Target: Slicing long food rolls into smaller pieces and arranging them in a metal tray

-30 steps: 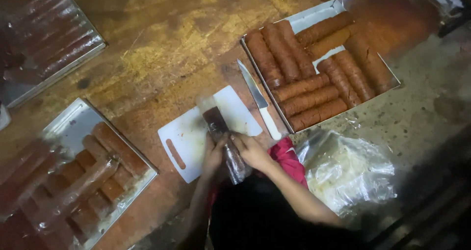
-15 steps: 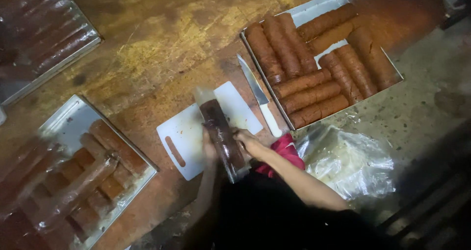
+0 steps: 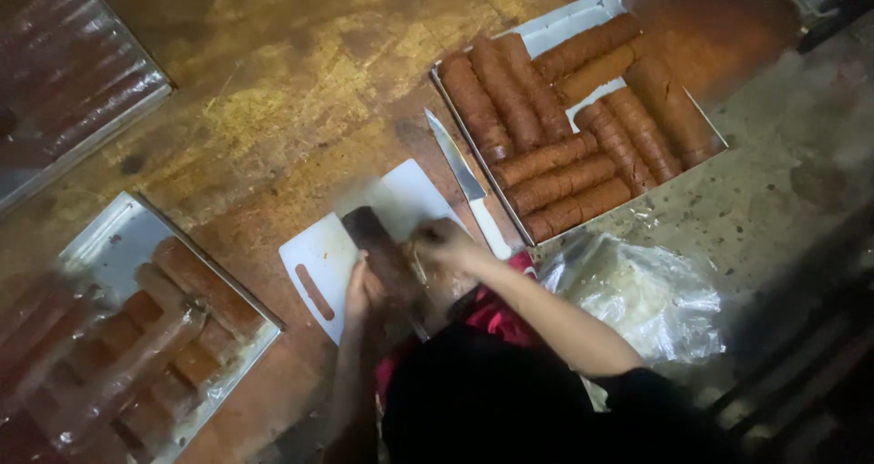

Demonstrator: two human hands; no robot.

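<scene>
A dark brown roll in clear plastic wrap [image 3: 382, 254] lies over the white cutting board [image 3: 319, 254]. My left hand [image 3: 358, 286] grips the roll's near left side. My right hand [image 3: 443, 243] holds its right side, pinching the plastic. A knife [image 3: 460, 177] with a white handle lies on the board's right edge, just beyond my right hand.
A metal tray [image 3: 537, 36] of several uncovered reddish-brown rolls sits at the upper right. Another tray [image 3: 109, 245] at the left holds wrapped rolls. A third covered tray [image 3: 55, 91] is at the upper left. A crumpled clear plastic bag [image 3: 637, 291] lies at right, red cloth beside it.
The roll was held upright above the board, then tilted down; now it lies lower on the board, with my right hand moved to its right side.
</scene>
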